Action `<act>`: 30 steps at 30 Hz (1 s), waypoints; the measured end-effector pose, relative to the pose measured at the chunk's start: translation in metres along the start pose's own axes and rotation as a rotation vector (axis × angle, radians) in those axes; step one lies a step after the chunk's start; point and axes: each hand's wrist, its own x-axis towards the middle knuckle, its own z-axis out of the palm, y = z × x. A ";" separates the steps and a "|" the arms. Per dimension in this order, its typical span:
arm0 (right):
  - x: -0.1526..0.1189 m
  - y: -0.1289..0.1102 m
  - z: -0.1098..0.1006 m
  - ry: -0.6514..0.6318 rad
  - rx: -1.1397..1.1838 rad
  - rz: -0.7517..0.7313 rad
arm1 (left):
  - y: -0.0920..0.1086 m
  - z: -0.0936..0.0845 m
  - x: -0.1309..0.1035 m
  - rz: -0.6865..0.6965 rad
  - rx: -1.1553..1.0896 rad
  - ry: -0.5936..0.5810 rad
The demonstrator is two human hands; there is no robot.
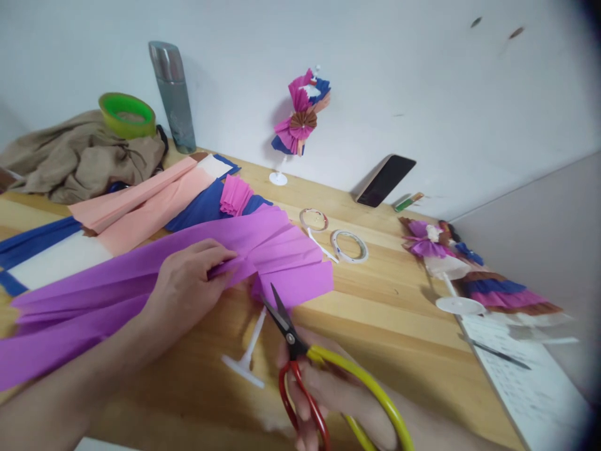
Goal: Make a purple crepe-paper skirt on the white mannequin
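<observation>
A long sheet of purple crepe paper [141,269] stretches from the left edge to the middle of the table, its right part fanned into folds. My left hand [192,288] pinches the gathered paper between thumb and fingers. In my right hand [333,388] are scissors [291,338] with one red and one yellow handle; their blades are parted, tips at the paper's lower edge. Beneath that edge a white stand [248,357] lies tilted on the table, its upper part hidden by the paper.
Folded peach [154,207], blue and white crepe paper lies at the left. Behind are a bottle [176,100], a green tape roll [126,116] on brown cloth and a phone [387,180]. Tape rings [350,246] lie mid-table. Paper-dressed figures stand at the wall [303,119] and right [502,291].
</observation>
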 end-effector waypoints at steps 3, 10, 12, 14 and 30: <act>-0.015 -0.004 -0.008 0.065 -0.130 -0.004 | -0.008 -0.001 0.007 -0.034 0.130 -0.010; -0.020 -0.027 -0.048 0.529 -0.344 -0.342 | -0.021 -0.003 0.022 0.008 0.617 0.078; -0.012 -0.033 -0.066 0.676 -0.378 -0.488 | -0.017 -0.003 0.023 0.086 0.646 0.157; -0.001 -0.036 -0.082 0.728 -0.390 -0.573 | -0.010 -0.005 0.022 0.167 0.621 0.181; 0.052 -0.044 -0.082 0.614 -0.343 -0.606 | -0.030 0.000 0.040 0.008 0.250 -0.032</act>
